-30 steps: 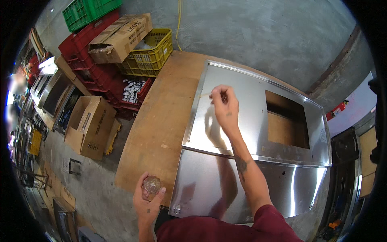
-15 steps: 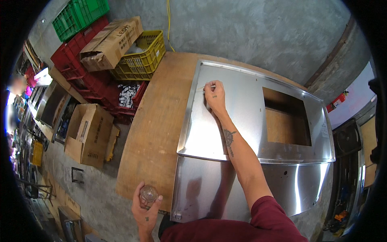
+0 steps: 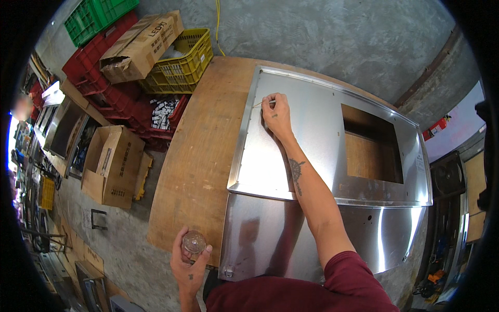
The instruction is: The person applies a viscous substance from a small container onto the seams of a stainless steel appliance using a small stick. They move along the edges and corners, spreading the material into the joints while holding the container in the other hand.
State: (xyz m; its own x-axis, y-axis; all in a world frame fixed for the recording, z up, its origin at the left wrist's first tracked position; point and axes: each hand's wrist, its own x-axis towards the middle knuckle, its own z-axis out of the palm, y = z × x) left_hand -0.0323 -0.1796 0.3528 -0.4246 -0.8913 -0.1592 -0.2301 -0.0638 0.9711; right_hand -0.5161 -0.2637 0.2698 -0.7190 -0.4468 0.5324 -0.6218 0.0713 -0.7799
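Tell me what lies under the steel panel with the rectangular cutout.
The steel panel lies on a wooden table; bare wood shows through the cutout. Its near edge overlaps a second shiny sheet. The right hand rests on top. Anything else beneath is covered.

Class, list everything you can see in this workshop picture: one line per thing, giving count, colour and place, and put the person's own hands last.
Sheet-metal panel: one, shiny silver, with a rectangular cut-out, lying on the table.
Wooden table: one, brown, centre of view.
Small jar: one, clear, at the table's near edge.
Thin stick: one, pale, near the panel's far left edge.
Yellow crate: one, on the floor beyond the table's left corner.
Red crates: several, stacked left of the yellow one.
Green crate: one, top left.
Cardboard boxes: two, brown, one open on the floor, one atop the crates.
Concrete floor: grey, all round.
Left hand: holds the jar.
Right hand: its fingers pinch the stick on the panel.
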